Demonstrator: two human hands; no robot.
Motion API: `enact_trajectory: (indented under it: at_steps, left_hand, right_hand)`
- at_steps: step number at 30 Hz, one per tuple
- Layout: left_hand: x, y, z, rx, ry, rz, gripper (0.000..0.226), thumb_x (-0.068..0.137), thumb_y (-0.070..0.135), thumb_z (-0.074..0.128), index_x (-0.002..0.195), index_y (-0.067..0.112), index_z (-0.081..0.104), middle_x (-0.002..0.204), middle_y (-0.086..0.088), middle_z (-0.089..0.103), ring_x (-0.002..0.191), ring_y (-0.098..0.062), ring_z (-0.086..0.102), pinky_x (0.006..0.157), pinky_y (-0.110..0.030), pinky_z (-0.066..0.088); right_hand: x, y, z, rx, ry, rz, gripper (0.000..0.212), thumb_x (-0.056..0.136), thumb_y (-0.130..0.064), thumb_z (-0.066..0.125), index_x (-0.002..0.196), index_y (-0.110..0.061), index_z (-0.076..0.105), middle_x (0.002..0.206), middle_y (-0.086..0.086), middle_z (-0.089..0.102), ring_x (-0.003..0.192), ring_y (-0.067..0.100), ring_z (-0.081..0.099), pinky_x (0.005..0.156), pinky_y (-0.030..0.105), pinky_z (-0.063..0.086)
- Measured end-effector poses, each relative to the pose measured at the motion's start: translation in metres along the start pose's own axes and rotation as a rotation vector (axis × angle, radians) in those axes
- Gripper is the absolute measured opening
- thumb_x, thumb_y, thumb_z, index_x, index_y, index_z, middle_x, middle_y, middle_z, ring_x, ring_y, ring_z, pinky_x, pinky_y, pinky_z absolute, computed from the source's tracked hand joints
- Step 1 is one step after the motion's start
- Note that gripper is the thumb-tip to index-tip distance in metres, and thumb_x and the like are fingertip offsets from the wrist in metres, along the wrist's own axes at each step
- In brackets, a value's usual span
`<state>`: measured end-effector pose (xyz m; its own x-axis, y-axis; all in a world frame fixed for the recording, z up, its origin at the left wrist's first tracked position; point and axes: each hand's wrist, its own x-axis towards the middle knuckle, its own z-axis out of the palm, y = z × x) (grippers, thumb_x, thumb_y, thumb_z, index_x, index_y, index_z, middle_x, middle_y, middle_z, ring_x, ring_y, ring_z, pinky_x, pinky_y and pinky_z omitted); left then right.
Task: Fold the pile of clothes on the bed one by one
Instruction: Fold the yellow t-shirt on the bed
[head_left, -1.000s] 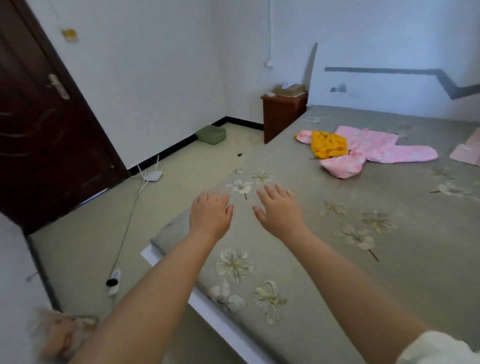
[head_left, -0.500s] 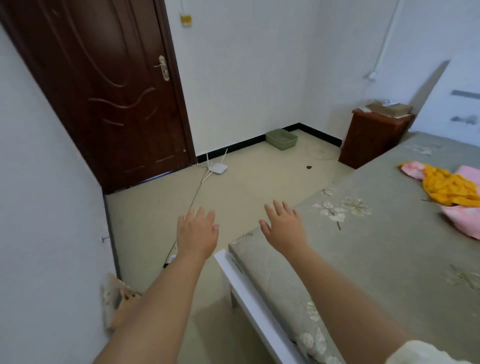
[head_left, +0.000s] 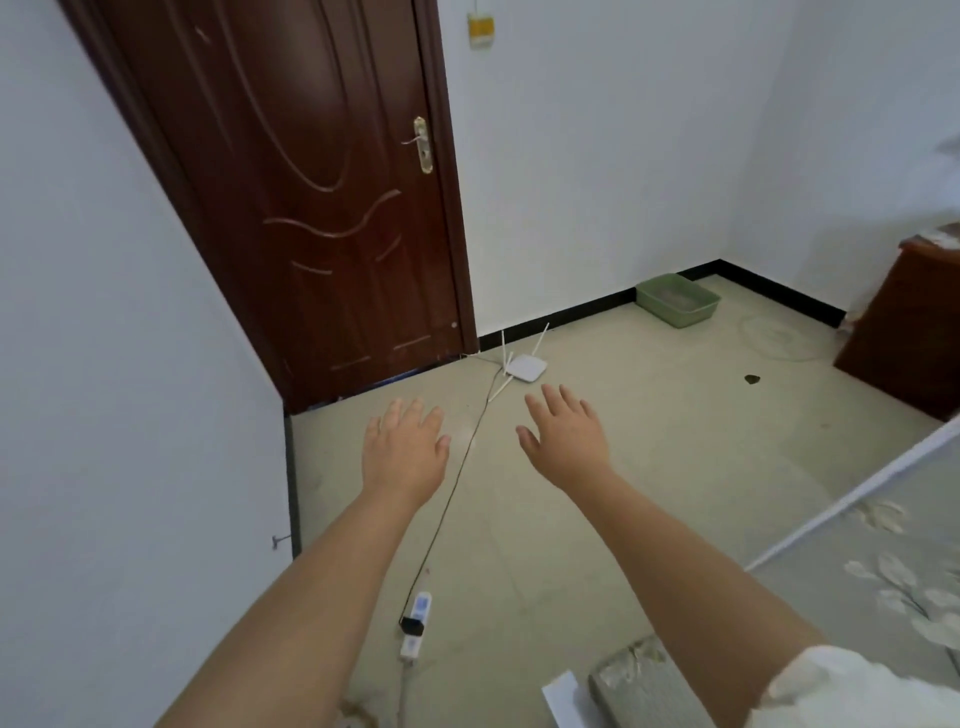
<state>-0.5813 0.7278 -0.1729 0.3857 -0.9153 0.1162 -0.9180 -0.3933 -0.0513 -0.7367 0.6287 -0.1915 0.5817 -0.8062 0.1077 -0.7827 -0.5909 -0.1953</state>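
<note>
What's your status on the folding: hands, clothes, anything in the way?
Left hand open, empty. Right hand open, empty. Both out over the floor, no clothes in view; only the bed corner shows at right. Cable and power strip lie on the floor below.

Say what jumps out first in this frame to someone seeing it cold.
Two bare forearms reach forward mid-frame, the left hand and right hand both open with fingers spread, holding nothing above the floor. Behind them a dark brown door fills the upper left, with a white router on the floor by its foot. Only a corner of the floral bed shows at lower right; no clothes are in view.
</note>
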Motion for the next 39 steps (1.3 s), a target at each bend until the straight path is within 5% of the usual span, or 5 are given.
enact_trajectory:
  at_steps: [7,14,22,34,39]
  left_hand:
    - [0.165,-0.036,0.012,-0.016,0.066,0.083,0.045,0.097,0.035,0.030,0.140,0.022,0.031,0.151,-0.001,0.025,0.140,-0.025,0.015,0.112,-0.041,0.015]
    - [0.332,0.019,0.024,-0.030,0.094,0.360,0.041,0.096,0.035,0.033,0.134,0.022,0.039,0.144,-0.001,0.033,0.135,-0.024,0.020,0.107,-0.039,0.019]
    - [0.426,0.211,0.032,-0.143,0.039,0.751,0.046,0.097,0.036,0.030,0.141,0.023,0.028,0.151,-0.003,0.022,0.140,-0.026,0.011,0.112,-0.042,0.014]
    - [0.533,0.561,0.024,-0.099,0.108,1.195,0.043,0.095,0.034,0.034,0.136,0.020,0.037,0.147,-0.005,0.030,0.137,-0.026,0.020,0.106,-0.040,0.024]
    - [0.550,0.702,0.047,-0.063,0.109,1.399,0.044,0.096,0.034,0.033,0.137,0.021,0.035,0.148,-0.003,0.029,0.137,-0.026,0.018,0.107,-0.041,0.020]
  right_hand:
    - [0.160,-0.018,0.011,-0.009,0.088,0.001,0.052,0.098,-0.039,0.029,0.144,-0.018,0.023,0.154,0.006,0.015,0.142,0.023,0.008,0.113,0.038,0.010]
    - [0.252,0.053,0.006,0.012,0.183,0.274,0.052,0.097,-0.039,0.031,0.145,-0.018,0.023,0.154,0.005,0.016,0.142,0.021,0.010,0.113,0.033,0.010]
    - [0.266,0.222,-0.024,-0.098,0.298,0.595,0.053,0.097,-0.040,0.033,0.144,-0.017,0.027,0.153,0.007,0.021,0.141,0.024,0.015,0.113,0.035,0.013]
    - [0.211,0.523,-0.079,-0.141,0.453,1.048,0.047,0.093,-0.027,0.048,0.134,-0.004,0.043,0.144,0.016,0.036,0.135,0.030,0.029,0.108,0.037,0.025]
    - [0.167,0.617,-0.085,-0.180,0.512,1.257,0.038,0.062,-0.004,0.080,0.094,0.010,0.067,0.101,0.034,0.063,0.091,0.052,0.061,0.073,0.055,0.052]
